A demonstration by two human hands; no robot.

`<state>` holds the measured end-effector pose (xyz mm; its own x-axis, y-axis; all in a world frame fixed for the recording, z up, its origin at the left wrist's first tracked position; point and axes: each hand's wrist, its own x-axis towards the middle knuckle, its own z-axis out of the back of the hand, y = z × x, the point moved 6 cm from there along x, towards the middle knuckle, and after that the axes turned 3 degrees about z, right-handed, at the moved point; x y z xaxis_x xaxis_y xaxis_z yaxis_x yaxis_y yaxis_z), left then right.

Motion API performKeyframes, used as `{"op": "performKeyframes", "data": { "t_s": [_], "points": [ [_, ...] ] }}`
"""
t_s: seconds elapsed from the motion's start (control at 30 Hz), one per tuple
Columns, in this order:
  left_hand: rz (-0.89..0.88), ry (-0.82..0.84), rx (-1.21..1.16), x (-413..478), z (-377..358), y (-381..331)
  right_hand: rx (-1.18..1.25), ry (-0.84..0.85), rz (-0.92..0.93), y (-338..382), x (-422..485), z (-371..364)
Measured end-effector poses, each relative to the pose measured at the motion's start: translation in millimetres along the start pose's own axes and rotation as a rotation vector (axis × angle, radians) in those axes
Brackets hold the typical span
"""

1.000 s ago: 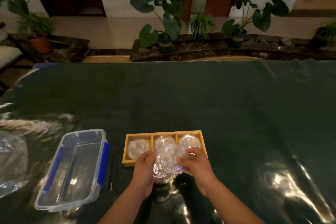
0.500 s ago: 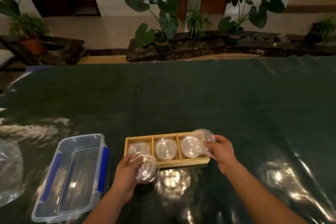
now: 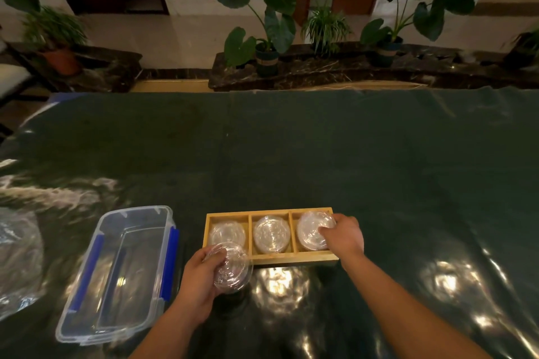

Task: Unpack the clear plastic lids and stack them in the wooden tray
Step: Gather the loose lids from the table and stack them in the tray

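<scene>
the fingers [image 3: 339,220] of the right hand [image 3: 345,237] are curled together on the right rim of the top lid [image 3: 310,230], which is pinched between them and the thumb. this lid lies over the right compartment of the wooden tray [image 3: 291,260], its far edge reaching the tray's far wall. the fingers [image 3: 215,257] of the left hand [image 3: 199,280] are clamped round the held lid [image 3: 234,271], a clear domed piece kept just above the surface at the tray's near left corner; whether one lid or several nested ones are gripped cannot be told. its far edge overlaps the tray's near wall and the left stack [image 3: 227,232]. a middle stack [image 3: 271,234] is seated in the centre compartment, between the two dividers.

a narrow strip of dark green surface [image 3: 291,154] is seen between the tray's left wall and the clear storage box [image 3: 122,271] with blue clips, which is set at a slant beside the left forearm. crumpled clear plastic [image 3: 17,256] is spread near the left edge, apart from the box. beyond the tray's far wall and to the right of the right forearm, the glossy covering runs on to the surface's edges. potted plants [image 3: 268,38] are lined along a stone ledge behind the far edge.
</scene>
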<state>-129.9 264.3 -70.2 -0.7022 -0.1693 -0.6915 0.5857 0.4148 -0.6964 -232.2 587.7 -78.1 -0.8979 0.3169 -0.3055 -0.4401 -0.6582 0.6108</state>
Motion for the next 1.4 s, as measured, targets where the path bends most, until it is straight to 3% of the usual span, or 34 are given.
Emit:
{"op": "performKeyframes", "data": {
  "t_s": [0.13,0.7,0.77,0.87,0.97,1.07,1.4],
  "points": [
    [-0.024,-0.006,0.008,-0.9,-1.2,-1.3,-0.107,0.028,-0.029,-3.8,1.6,-3.2],
    [0.007,0.046,-0.043,6.3,-5.9,2.6,0.000,0.032,0.015,-3.5,-3.2,0.4],
    [0.005,0.038,-0.042,7.2,-6.1,3.7,-0.021,-0.077,0.093,1.8,-14.5,11.9],
    [0.000,0.030,-0.041,7.8,-9.7,4.8,0.050,-0.223,0.357,29.4,-48.4,22.6],
    [0.001,0.018,-0.032,7.7,-19.6,6.6,0.147,-0.031,0.503,63.8,-86.2,0.9],
    [-0.021,0.016,-0.033,7.3,-31.8,8.1,0.301,0.319,0.345,79.4,-111.2,-39.7],
    [-0.017,0.074,-0.030,7.9,-46.3,10.9,0.517,0.311,0.117,76.4,-101.5,-56.2]
  ]
}}
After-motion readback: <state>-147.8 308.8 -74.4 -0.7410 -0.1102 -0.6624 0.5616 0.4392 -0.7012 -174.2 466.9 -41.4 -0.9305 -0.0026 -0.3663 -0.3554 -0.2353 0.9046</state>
